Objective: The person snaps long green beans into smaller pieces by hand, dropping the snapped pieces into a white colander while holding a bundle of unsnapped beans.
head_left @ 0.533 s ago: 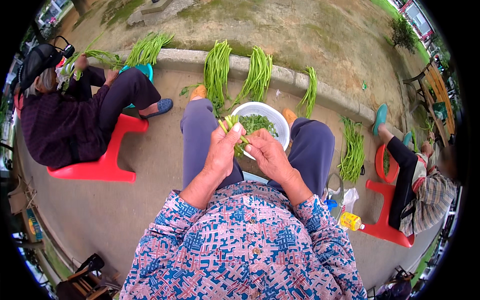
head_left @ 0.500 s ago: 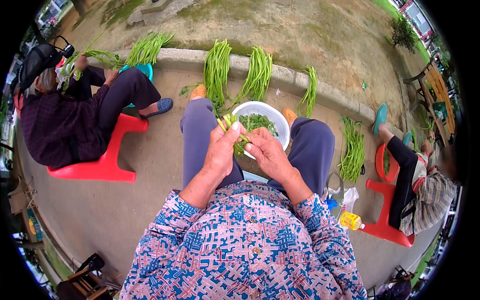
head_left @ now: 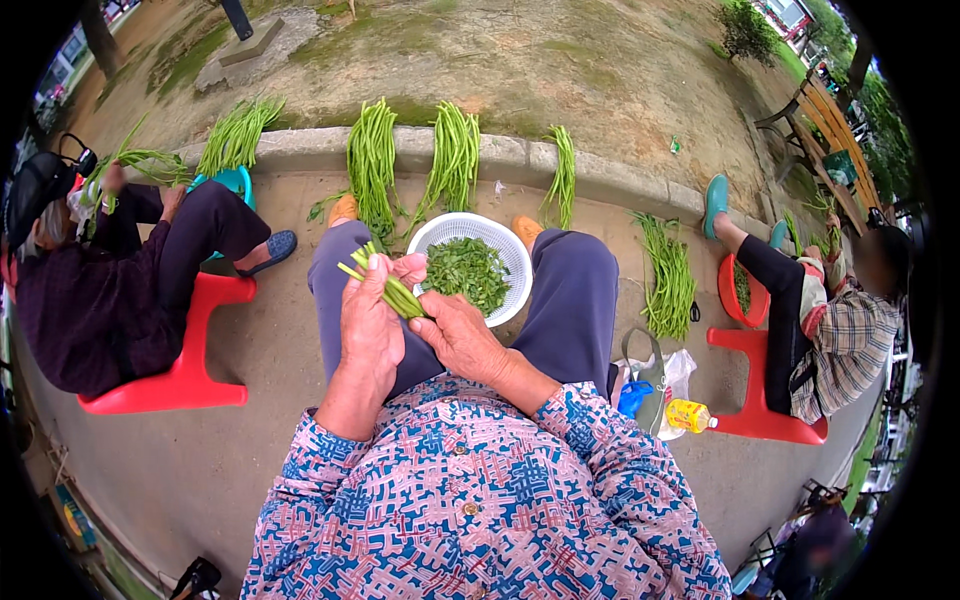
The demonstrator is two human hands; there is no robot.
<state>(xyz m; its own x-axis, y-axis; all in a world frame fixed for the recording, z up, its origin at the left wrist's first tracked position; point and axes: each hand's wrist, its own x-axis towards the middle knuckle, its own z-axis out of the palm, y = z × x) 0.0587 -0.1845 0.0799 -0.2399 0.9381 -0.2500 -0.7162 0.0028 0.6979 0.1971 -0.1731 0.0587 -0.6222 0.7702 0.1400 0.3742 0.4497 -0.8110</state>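
A short bundle of green vegetable stems (head_left: 400, 298) lies across my left hand (head_left: 366, 330). Its thumb presses the stems against the fingers, whose tips are partly spread. My right hand (head_left: 464, 340) grips the near end of the same bundle, touching the left palm. The cut tips of the stems poke out past my left thumb. Just beyond my hands, between my knees, a white slotted plastic basket (head_left: 522, 268) sits on the ground. Torn green leaves (head_left: 468, 276) cover its bottom.
Bundles of long stems (head_left: 373, 165) lean on the concrete kerb (head_left: 502, 155); another pile (head_left: 668, 278) lies at right. Two people sit on red stools (head_left: 205, 340) either side, one handling stems. Near my right knee are bags and a yellow-labelled bottle (head_left: 690, 416).
My hands have moved left and nearer my left knee. The stem bundle now lies lengthwise across my left palm, and the basket's leaves show more fully. The whole view has shifted.
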